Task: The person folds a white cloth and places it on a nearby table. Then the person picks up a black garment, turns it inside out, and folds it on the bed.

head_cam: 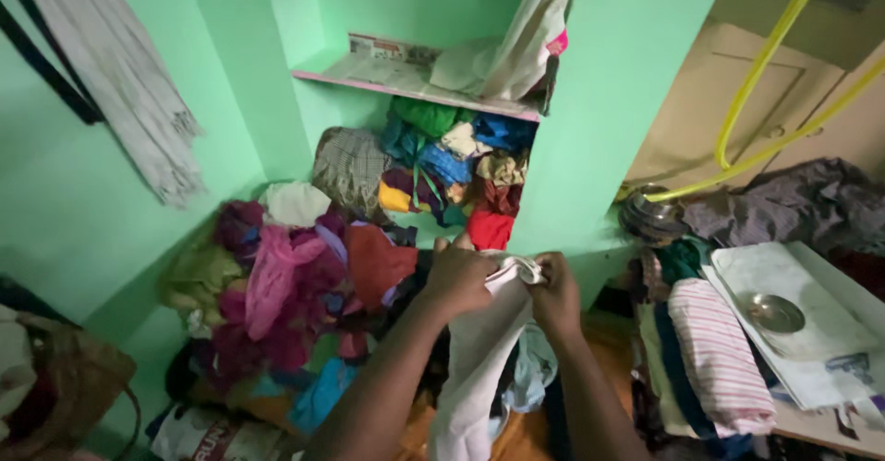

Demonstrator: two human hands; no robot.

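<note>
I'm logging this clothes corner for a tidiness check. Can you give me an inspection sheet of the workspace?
Surface: paper-lined pink-edged shelf in a green alcove.
Job's things: white cloth garment, gripped at its top edge, hanging down.
Clutter: heap of mixed coloured clothes; folded fabric stack; round metal dish.
Grippers: left hand and right hand both closed on the garment.
Cables: yellow hose at right.
Surroundings: green walls; pale scarf hanging.

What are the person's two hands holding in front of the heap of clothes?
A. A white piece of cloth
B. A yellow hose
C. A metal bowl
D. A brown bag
A: the left hand and the right hand both grip the top edge of a white cloth, which hangs down between the forearms.
</note>
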